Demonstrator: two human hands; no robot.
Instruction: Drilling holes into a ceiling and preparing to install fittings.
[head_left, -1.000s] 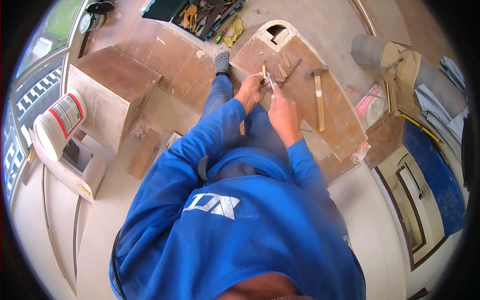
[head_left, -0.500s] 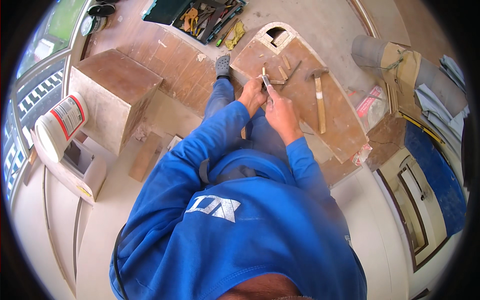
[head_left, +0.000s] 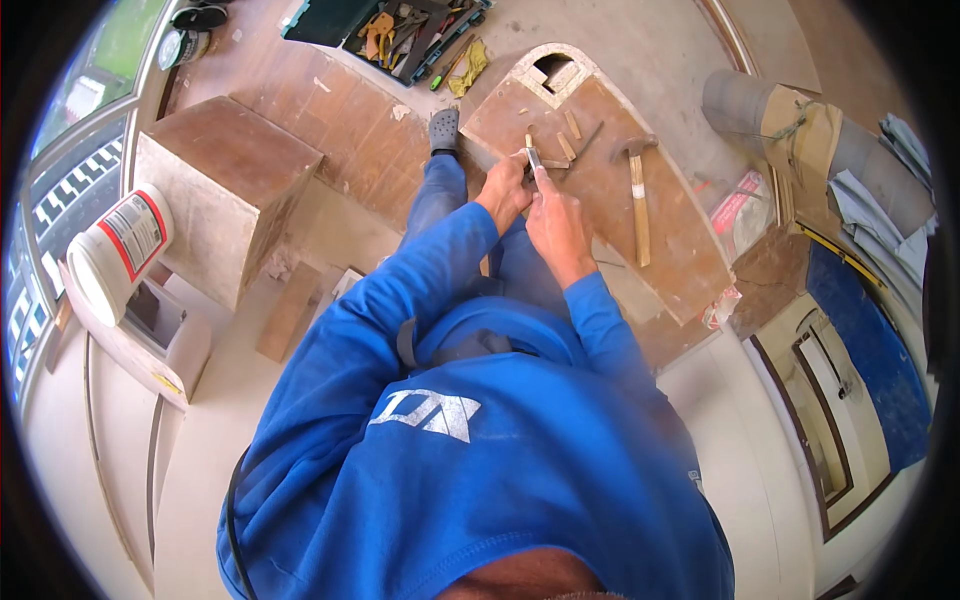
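My left hand [head_left: 506, 190] is closed around a small wooden stick [head_left: 529, 141], whose pale end pokes out past the fingers. In my right hand [head_left: 561, 228] is a chisel-like tool [head_left: 535, 160] with a flat silver blade. That blade lies against or right beside the stick; its handle is mostly hidden in my fist. Both hands meet over the near left edge of a brown-topped board [head_left: 600, 120]. On the board, close to my hands, are small wood pieces [head_left: 567, 146] and a thin dark rod [head_left: 590, 139]. A hammer [head_left: 640, 205] with a wooden handle lies to the right.
An open toolbox [head_left: 400, 40] of hand tools stands at the far side, near a yellow cloth [head_left: 468, 68]. To the left are a brown-topped box [head_left: 225, 170] and a white bucket [head_left: 120, 250]. A grey roll [head_left: 830, 140] lies at the right.
My right hand and the blade have shifted slightly to the left. The left hand keeps its hold on the stick in nearly the same place.
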